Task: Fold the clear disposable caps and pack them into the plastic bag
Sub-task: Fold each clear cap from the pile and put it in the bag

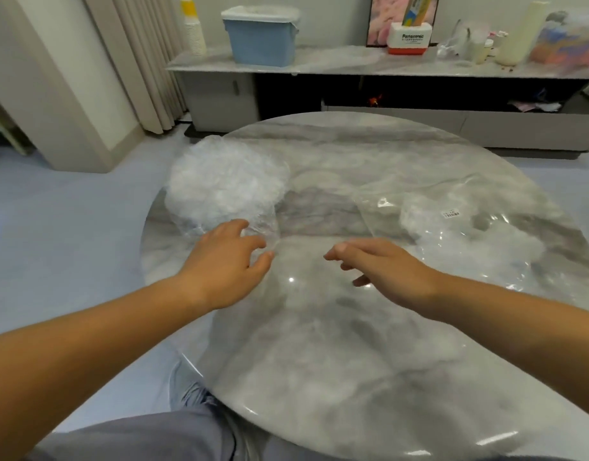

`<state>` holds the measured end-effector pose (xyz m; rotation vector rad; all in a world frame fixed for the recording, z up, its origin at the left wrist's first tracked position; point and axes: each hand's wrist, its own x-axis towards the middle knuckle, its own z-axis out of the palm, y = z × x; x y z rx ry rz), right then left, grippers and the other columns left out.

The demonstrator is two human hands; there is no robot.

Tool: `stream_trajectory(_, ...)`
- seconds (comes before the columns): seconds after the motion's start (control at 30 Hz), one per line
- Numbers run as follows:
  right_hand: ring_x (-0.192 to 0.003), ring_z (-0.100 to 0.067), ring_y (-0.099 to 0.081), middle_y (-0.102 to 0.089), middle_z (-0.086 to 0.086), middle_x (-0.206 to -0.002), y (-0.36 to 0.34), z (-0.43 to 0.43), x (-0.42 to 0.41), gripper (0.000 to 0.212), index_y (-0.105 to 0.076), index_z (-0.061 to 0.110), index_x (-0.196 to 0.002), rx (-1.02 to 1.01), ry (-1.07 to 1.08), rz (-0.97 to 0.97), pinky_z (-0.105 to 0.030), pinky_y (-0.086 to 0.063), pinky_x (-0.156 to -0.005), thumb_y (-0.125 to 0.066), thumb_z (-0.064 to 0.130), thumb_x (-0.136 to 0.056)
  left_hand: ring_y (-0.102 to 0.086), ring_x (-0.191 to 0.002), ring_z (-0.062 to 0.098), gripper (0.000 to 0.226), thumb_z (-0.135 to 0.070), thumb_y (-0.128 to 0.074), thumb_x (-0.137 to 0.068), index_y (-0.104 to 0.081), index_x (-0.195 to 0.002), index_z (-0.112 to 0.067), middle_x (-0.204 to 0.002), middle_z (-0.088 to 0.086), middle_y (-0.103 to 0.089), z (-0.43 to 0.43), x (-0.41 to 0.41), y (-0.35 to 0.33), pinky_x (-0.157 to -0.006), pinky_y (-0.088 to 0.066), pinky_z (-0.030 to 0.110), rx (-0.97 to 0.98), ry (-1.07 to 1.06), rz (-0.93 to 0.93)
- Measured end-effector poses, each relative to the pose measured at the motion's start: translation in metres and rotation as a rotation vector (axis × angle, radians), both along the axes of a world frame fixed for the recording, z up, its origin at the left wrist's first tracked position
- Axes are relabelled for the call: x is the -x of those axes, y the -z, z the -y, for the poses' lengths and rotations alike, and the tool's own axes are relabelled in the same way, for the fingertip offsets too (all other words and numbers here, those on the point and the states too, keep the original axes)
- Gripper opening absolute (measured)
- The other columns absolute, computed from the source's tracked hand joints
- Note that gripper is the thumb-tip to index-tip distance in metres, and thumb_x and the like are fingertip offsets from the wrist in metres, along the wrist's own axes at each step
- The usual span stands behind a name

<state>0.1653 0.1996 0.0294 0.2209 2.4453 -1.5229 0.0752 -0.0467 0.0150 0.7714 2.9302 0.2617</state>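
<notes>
A crinkled, cloudy-white heap of clear caps (pixel 226 184) sits just beyond the left hand (pixel 231 261), whose spread, relaxed fingers reach the heap's near edge and grip nothing. The right hand (pixel 386 269) hovers loosely curled and empty. The glossy plastic bag (pixel 452 221) lies to its far right. All this is on a round grey marble table (pixel 319 344), with a low sideboard (pixel 353 63) behind.

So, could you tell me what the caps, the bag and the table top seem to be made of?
The caps look like thin clear plastic film: see-through, crinkled, whitish where piled. The bag seems smooth glossy clear plastic, with glare streaks. The table top looks like polished grey marble, or an imitation: veined, with sharp reflections.
</notes>
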Motion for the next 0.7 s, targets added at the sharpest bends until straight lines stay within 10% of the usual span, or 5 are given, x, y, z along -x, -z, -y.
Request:
stream_trajectory(0.2, -0.136, -0.012, -0.041, -0.044, 0.011, -0.152, 0.013, 0.051, 0.058, 0.048, -0.074, 0.03, -0.118, 0.161, 0.043, 0.071, -0.04, -0.039, -0.115, -0.04, 0.06, -0.101, -0.049, -0.126, 0.023, 0.073, -0.077, -0.023, -0.085, -0.062, -0.129, -0.033, -0.128, -0.004, -0.051, 0.039, 0.01, 0.013, -0.107, -0.041, 0.041, 0.083, 0.011, 0.224)
stream_trajectory(0.33, -0.132, -0.014, -0.045, -0.053, 0.007, -0.142, 0.028, 0.074, 0.087, 0.055, -0.074, 0.026, -0.118, 0.229, 0.055, 0.091, -0.038, -0.033, -0.116, -0.042, 0.065, -0.098, -0.026, -0.148, 0.021, 0.061, -0.066, -0.035, -0.098, -0.042, -0.148, -0.032, -0.159, -0.002, -0.028, 0.051, -0.003, 0.026, -0.12, -0.027, 0.037, 0.149, 0.159, 0.326)
stream_trajectory(0.7, -0.079, -0.018, -0.065, -0.07, -0.006, -0.09, 0.008, 0.014, 0.001, 0.051, -0.077, 0.011, -0.093, -0.147, 0.086, 0.249, -0.031, -0.058, -0.07, -0.048, 0.051, -0.102, -0.02, -0.148, 0.004, 0.041, -0.057, -0.048, -0.099, -0.059, -0.135, -0.04, -0.163, -0.01, -0.023, 0.031, -0.044, 0.01, -0.12, -0.022, 0.024, -0.051, 0.596, 0.302)
